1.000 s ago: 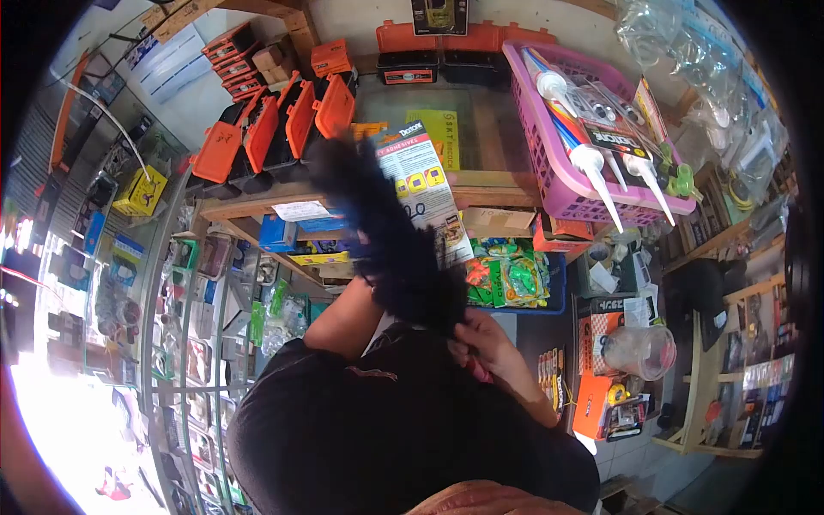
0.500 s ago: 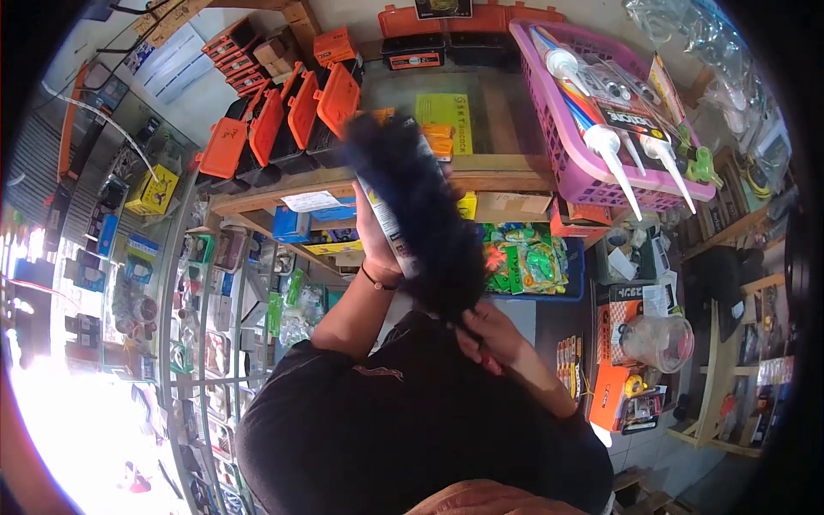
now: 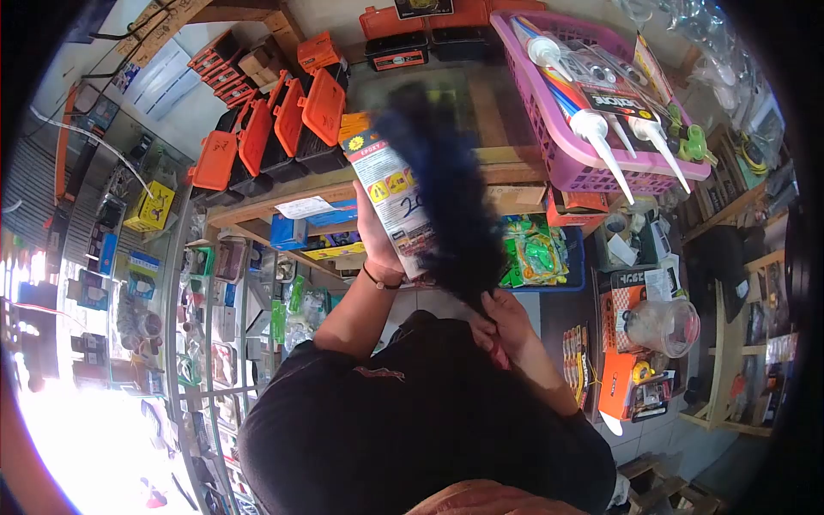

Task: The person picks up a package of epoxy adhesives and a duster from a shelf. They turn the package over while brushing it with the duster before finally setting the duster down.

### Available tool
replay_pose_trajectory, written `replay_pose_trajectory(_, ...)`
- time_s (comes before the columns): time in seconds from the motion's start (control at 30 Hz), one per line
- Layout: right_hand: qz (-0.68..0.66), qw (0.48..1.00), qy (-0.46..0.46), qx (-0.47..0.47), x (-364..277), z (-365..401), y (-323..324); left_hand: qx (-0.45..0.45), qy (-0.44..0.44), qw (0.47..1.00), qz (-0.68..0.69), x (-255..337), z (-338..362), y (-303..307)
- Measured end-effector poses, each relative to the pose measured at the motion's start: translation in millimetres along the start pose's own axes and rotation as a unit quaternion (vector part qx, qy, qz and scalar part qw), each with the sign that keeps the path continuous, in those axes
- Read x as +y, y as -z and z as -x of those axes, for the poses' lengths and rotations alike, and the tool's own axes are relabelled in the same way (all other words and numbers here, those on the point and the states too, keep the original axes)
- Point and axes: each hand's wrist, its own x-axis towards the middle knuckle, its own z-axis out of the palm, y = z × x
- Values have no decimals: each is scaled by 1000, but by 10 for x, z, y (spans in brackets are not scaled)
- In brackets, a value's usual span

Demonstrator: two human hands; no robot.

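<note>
- Since a moment ago, the fluffy dark duster [image 3: 446, 189] has swept to the right, so more of the box [image 3: 390, 193] shows.
- The left hand [image 3: 375, 245] is curled around the box's lower end and holds it up mid-frame.
- The right hand [image 3: 506, 319] is shut tight on the duster's handle, just right of centre.
- The duster brushes the box's right side, near the pink basket [image 3: 558, 163] at the upper right.

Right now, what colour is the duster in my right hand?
The duster is dark blue to black, slightly blurred, and shows best in the head view.
</note>
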Motion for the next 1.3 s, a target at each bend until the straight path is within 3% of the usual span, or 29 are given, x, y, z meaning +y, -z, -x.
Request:
replay_pose_trajectory(0.03,-1,1000,1,1,21,-5,7,2,-5,1000,-13,38,-47,229)
replay_pose_trajectory(0.1,73,993,-58,-68,70,-15,8,-102,45,993,-28,-22,-91,137)
replay_pose_trajectory(0.13,72,994,-54,-66,74,-7,-10,-6,-18,983,-180,-25,-202,637)
replay_pose_trajectory(0.17,98,992,-50,-59,73,4,-37,-20,36,991,-131,-56,-102,369)
replay_pose_trajectory(0.23,125,990,-46,-53,32,18,-53,-51,-15,979,-199,-9,-132,300)
replay_pose_trajectory(0.3,1,1000,2,10,-38,23,-33,-33,7,999,12,20,-81,329)
replay_pose_trajectory(0.37,35,999,-34,-10,-18,29,-70,0,-11,1000,0,-5,-113,309)
replay_pose_trajectory(0.4,69,995,-70,-29,-4,34,-86,-43,-29,973,-226,-19,-122,359)
replay_pose_trajectory(0.43,70,995,-69,-29,10,33,-87,-85,-46,893,-440,-33,-124,408)
replay_pose_trajectory(0.47,99,993,-59,-31,27,21,-81,-26,48,989,-141,-34,-35,136)
replay_pose_trajectory(0.53,132,989,-53,-35,18,-1,-54,-26,29,995,-91,-23,-69,136)
replay_pose_trajectory(0.6,-7,999,9,29,-1,-7,-5,-11,-3,1000,-23,40,-70,279)
replay_pose_trajectory(0.63,-7,1000,7,30,33,-23,20,-66,6,994,87,42,-85,397)
replay_pose_trajectory(0.7,96,993,-47,-55,84,-49,56,-20,0,1000,16,-30,-43,66)
replay_pose_trajectory(0.73,96,993,-46,-53,86,-41,56,-49,29,997,-53,32,-98,230)
replay_pose_trajectory(0.77,131,989,-58,-42,65,-31,5,10,1,943,-333,-37,-55,200)
replay_pose_trajectory(0.83,167,983,-72,-34,38,-31,-14,-156,51,985,-47,63,-47,112)
replay_pose_trajectory(0.9,49,999,-11,0,1,-32,-7,-25,-30,999,21,-14,-54,111)
replay_pose_trajectory(0.93,50,999,-12,-1,-21,-22,-36,-10,-25,999,44,4,-59,115)
replay_pose_trajectory(0.97,109,992,-58,-12,-81,12,-131,-11,-25,999,44,19,-69,168)
replay_pose_trajectory(1.03,169,980,-103,-21,-72,15,-165,-65,33,988,-138,33,-100,339)
replay_pose_trajectory(1.1,117,993,-31,-11,19,-30,-114,-103,30,985,-137,28,-90,257)
replay_pose_trajectory(1.2,26,999,-6,41,-65,-12,-90,-105,5,993,45,51,-66,218)
replay_pose_trajectory(1.3,145,987,-54,-41,72,-38,-14,-99,60,993,-7,24,-45,21)
